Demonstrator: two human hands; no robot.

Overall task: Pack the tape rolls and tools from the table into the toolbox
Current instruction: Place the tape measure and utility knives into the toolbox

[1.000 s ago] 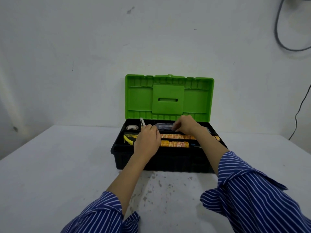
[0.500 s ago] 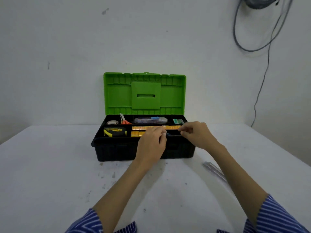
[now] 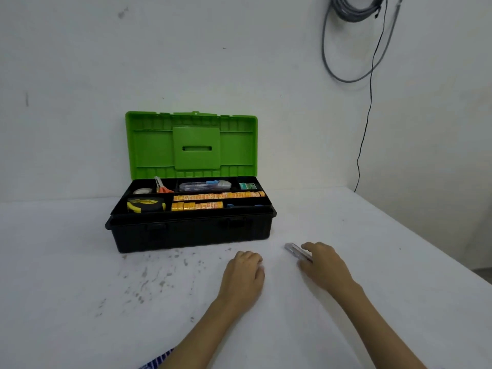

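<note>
The black toolbox (image 3: 186, 235) stands on the white table (image 3: 80, 288) with its green lid (image 3: 194, 145) raised. Its tray holds a yellow tape measure (image 3: 145, 205), two rows of yellow tape rolls (image 3: 218, 195), orange-handled scissors (image 3: 163, 187), a pale tape roll (image 3: 142, 191), a clear pack (image 3: 205, 185) and a small green item (image 3: 246, 185). To the right in front of the box lies a clear plastic tool (image 3: 294, 250). My right hand (image 3: 326, 267) covers its near end, fingers and thumb curled round it. Beside it, my left hand (image 3: 246, 274) rests on the table, holding nothing.
Dark smudges mark the table in front of the box. The table's right edge (image 3: 426, 243) runs diagonally towards me. A black cable (image 3: 366, 129) hangs down the wall at the right, below a grey coil (image 3: 346, 12).
Both hands have left the toolbox tray and come down to the table in front of it. My right hand has reached the clear tool. The camera view has shifted right.
</note>
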